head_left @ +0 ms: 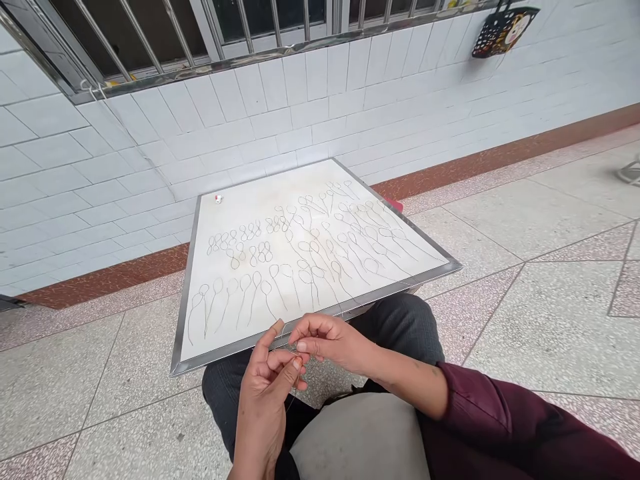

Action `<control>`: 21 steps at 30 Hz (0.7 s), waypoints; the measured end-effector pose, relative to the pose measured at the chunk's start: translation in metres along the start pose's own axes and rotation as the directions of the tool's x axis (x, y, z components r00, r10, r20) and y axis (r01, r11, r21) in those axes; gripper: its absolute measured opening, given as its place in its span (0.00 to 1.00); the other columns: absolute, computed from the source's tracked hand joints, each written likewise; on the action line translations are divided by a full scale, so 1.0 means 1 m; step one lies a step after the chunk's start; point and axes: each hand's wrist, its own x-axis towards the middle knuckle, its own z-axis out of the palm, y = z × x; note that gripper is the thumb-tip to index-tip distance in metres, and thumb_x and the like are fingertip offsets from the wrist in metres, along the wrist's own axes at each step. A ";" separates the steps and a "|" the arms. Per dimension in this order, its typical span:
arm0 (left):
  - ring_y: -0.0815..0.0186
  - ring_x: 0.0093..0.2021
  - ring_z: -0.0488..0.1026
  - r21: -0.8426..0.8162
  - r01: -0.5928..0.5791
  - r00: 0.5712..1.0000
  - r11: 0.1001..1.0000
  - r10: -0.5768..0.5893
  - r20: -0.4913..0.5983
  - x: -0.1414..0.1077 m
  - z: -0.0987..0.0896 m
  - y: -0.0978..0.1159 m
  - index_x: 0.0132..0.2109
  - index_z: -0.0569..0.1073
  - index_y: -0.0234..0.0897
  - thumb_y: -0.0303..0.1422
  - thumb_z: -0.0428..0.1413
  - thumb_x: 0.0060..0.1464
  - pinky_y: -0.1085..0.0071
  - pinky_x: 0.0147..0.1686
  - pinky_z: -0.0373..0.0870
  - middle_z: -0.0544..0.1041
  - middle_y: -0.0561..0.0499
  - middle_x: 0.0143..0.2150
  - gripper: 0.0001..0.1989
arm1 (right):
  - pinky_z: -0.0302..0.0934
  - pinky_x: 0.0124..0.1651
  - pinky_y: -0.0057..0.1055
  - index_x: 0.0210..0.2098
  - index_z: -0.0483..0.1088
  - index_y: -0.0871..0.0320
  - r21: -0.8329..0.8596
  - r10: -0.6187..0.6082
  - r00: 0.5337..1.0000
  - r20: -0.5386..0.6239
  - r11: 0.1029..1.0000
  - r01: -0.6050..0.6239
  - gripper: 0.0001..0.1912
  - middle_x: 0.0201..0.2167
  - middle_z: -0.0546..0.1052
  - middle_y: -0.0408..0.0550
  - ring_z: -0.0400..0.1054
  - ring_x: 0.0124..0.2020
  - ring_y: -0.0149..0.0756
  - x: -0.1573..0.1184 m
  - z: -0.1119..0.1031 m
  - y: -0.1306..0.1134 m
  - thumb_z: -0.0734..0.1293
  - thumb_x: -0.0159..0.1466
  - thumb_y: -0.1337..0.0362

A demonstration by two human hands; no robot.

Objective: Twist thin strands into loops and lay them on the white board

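Observation:
Just past the near edge of a white board point(295, 190) with a grey metal rim, my two hands meet above the lap. My left hand point(270, 380) pinches a thin wire between thumb and fingers, with its index finger raised towards the rim. Close against it on the right, my right hand point(323, 340) has thumb and index finger closed on the same thin wire. The wire's shape between the fingertips is too fine to make out fully. Several looped wires with long tails point(266, 288) lie on the board, and several figure-eight wire pieces point(235, 257) lie towards its left.
A small red and white item point(219, 199) sits at the board's far left corner. Behind the board stands a white tiled wall point(280, 107) with a barred window point(240, 27). A black basket point(505, 30) hangs at the upper right. Below is a speckled floor point(565, 320).

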 end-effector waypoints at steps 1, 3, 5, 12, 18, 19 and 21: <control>0.68 0.29 0.71 -0.006 0.006 1.000 1.000 -0.006 0.005 0.000 0.001 0.000 0.65 0.68 0.38 0.37 0.69 0.49 0.72 0.30 0.70 0.79 0.53 0.30 0.37 | 0.57 0.29 0.25 0.40 0.74 0.57 -0.014 0.001 1.000 -0.005 1.000 -0.001 0.11 0.26 0.74 0.39 0.67 0.27 0.27 0.000 0.000 0.001 0.72 0.65 0.56; 0.68 0.29 0.71 -0.010 0.010 1.000 1.000 -0.010 0.011 -0.001 0.002 0.001 0.65 0.67 0.37 0.37 0.69 0.49 0.73 0.29 0.68 0.78 0.53 0.29 0.38 | 0.55 0.29 0.25 0.41 0.74 0.57 -0.040 0.003 1.000 -0.019 0.999 -0.004 0.12 0.26 0.74 0.40 0.66 0.27 0.27 -0.001 -0.001 0.003 0.71 0.65 0.54; 0.69 0.28 0.70 -0.008 0.006 1.000 1.000 -0.006 0.009 -0.002 0.003 0.001 0.65 0.67 0.37 0.37 0.69 0.49 0.73 0.28 0.66 0.77 0.53 0.29 0.37 | 0.55 0.28 0.25 0.41 0.73 0.57 -0.057 0.004 1.000 -0.025 0.998 -0.005 0.13 0.27 0.74 0.40 0.64 0.27 0.27 -0.002 -0.001 0.005 0.70 0.66 0.53; 0.70 0.28 0.67 0.005 -0.040 0.999 0.999 0.040 0.014 -0.004 0.001 -0.002 0.64 0.66 0.39 0.36 0.66 0.53 0.74 0.28 0.64 0.73 0.57 0.28 0.33 | 0.53 0.28 0.26 0.43 0.71 0.57 -0.065 0.029 0.999 -0.036 0.997 -0.031 0.15 0.27 0.72 0.39 0.60 0.24 0.25 -0.005 -0.001 0.006 0.69 0.67 0.52; 0.71 0.26 0.66 -0.037 -0.094 0.995 0.995 0.093 -0.018 -0.004 0.006 -0.008 0.63 0.66 0.40 0.35 0.66 0.53 0.74 0.27 0.62 0.73 0.57 0.28 0.32 | 0.50 0.27 0.25 0.38 0.71 0.57 0.165 0.121 0.989 -0.082 0.981 -0.106 0.18 0.30 0.71 0.41 0.60 0.27 0.26 -0.006 0.008 0.001 0.72 0.64 0.49; 0.71 0.26 0.66 -0.051 -0.096 0.995 0.994 0.095 -0.023 -0.004 0.007 -0.009 0.62 0.66 0.40 0.35 0.66 0.53 0.74 0.28 0.62 0.73 0.57 0.28 0.32 | 0.50 0.27 0.24 0.37 0.71 0.58 0.202 0.142 0.985 -0.096 0.972 -0.121 0.19 0.30 0.70 0.41 0.60 0.27 0.26 -0.006 0.009 -0.001 0.72 0.63 0.48; 0.71 0.26 0.65 -0.075 -0.088 0.996 0.993 0.086 -0.028 -0.005 0.009 -0.012 0.62 0.67 0.40 0.35 0.67 0.52 0.74 0.28 0.62 0.73 0.57 0.28 0.32 | 0.50 0.28 0.24 0.34 0.71 0.58 0.252 0.179 0.977 -0.119 0.957 -0.145 0.20 0.30 0.70 0.41 0.58 0.28 0.26 -0.007 0.010 -0.004 0.73 0.62 0.47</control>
